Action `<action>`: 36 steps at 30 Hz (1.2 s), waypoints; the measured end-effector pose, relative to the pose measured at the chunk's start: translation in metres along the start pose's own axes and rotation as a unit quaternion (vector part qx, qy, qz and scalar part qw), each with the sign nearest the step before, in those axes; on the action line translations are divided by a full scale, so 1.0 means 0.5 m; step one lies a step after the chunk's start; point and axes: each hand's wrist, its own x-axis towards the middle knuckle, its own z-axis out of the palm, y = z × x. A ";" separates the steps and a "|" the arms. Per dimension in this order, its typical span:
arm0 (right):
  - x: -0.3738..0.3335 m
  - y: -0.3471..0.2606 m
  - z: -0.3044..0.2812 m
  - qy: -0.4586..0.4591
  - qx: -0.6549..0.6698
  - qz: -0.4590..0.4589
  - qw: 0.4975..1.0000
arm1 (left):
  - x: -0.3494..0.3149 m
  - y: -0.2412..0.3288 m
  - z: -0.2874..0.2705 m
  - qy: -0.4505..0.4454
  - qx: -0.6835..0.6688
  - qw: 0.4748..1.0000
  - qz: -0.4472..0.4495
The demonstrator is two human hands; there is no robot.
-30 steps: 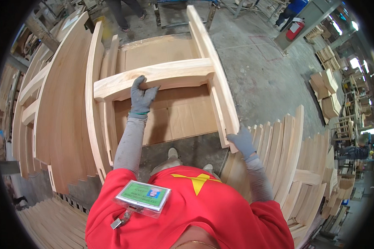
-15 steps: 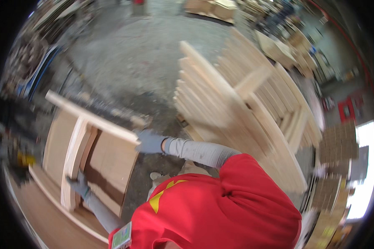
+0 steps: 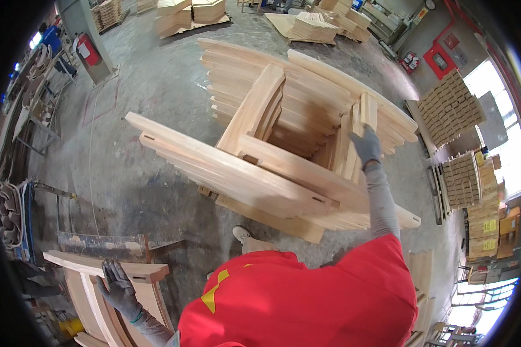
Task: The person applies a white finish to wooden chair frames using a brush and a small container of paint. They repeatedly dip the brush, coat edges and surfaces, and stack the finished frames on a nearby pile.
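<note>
My left hand (image 3: 120, 289), in a dark grey glove, is open with its fingers spread. It is over the long top rail (image 3: 92, 265) of a pale wooden frame with panels (image 3: 92, 301) at the lower left; whether it touches the wood I cannot tell. My right hand (image 3: 366, 144), in a grey glove, reaches out to a large stack of pale wooden frames (image 3: 237, 165) ahead. It is at a short crosspiece (image 3: 369, 110) on the stack's right side, thumb apart from the fingers. Its fingertips lie against or just above that wood.
A board (image 3: 272, 218) lies under the stack. A metal stand (image 3: 101, 244) is beside the panelled frame. A red fire extinguisher (image 3: 87, 49) hangs on a pillar at the far left. Stacked wooden parts (image 3: 450, 107) stand at the right, and a pallet load (image 3: 312, 28) farther back.
The view has turned toward the stack. My right hand has let go of the panelled frame's rail and moved to the stack. My left hand has come off the frame's inner upright and opened.
</note>
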 end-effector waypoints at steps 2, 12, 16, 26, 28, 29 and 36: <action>0.008 0.086 0.009 -0.053 -0.028 0.150 0.987 | -0.001 -0.039 0.018 -0.056 0.046 0.997 -0.009; -0.036 0.159 0.028 -0.224 0.632 0.346 0.656 | -0.015 -0.220 0.172 -0.013 0.120 0.993 -0.012; -0.043 0.066 0.010 -0.137 0.608 0.308 0.719 | -0.033 -0.229 0.183 -0.048 0.128 0.990 -0.021; 0.045 -0.241 -0.139 -0.020 0.561 -0.100 0.822 | -0.113 -0.448 0.341 -0.435 0.400 0.763 -0.261; 0.029 -0.356 -0.190 0.088 0.425 -0.344 0.833 | -0.123 -0.510 0.321 -0.430 0.499 0.725 -0.200; 0.017 -0.434 -0.208 0.108 0.417 -0.373 0.822 | -0.134 -0.510 0.326 -0.427 0.472 0.755 -0.154; -0.160 -0.943 -0.329 -0.308 0.846 -0.166 0.402 | -0.150 -0.223 0.248 -0.104 0.486 0.822 0.279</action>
